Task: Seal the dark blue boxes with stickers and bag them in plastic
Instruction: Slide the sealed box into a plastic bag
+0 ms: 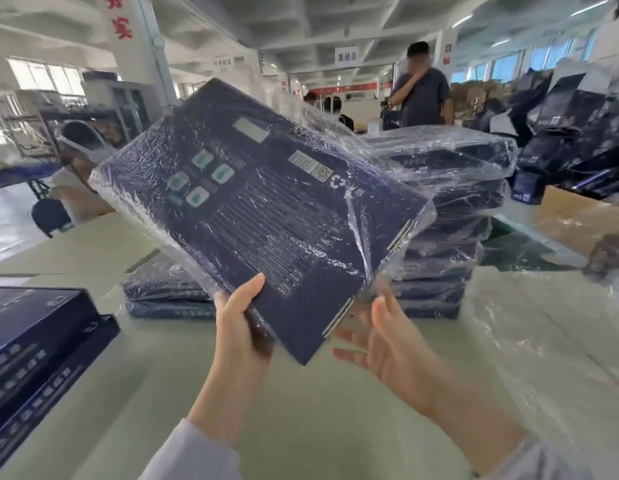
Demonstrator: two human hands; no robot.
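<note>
Now left hand [239, 318] grips box [266, 216] at 7 o'clock; right hand [387, 344] slack, should draw bag [384, 265] fully over.

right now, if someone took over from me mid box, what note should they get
Left hand: grips the near corner of the dark blue box, thumb on top, holding it tilted above the table.
Right hand: open, fingers straight, at the box's right edge by the bag mouth.
Box: mostly inside the plastic bag; the near corner sticks out bare. Two pale strips on its right edge look like seal stickers.
Done: tall stack of bagged boxes behind, a lower stack beside it.
Left: pull the bag fully over, stack the box, then do the bare boxes at the left.
</note>
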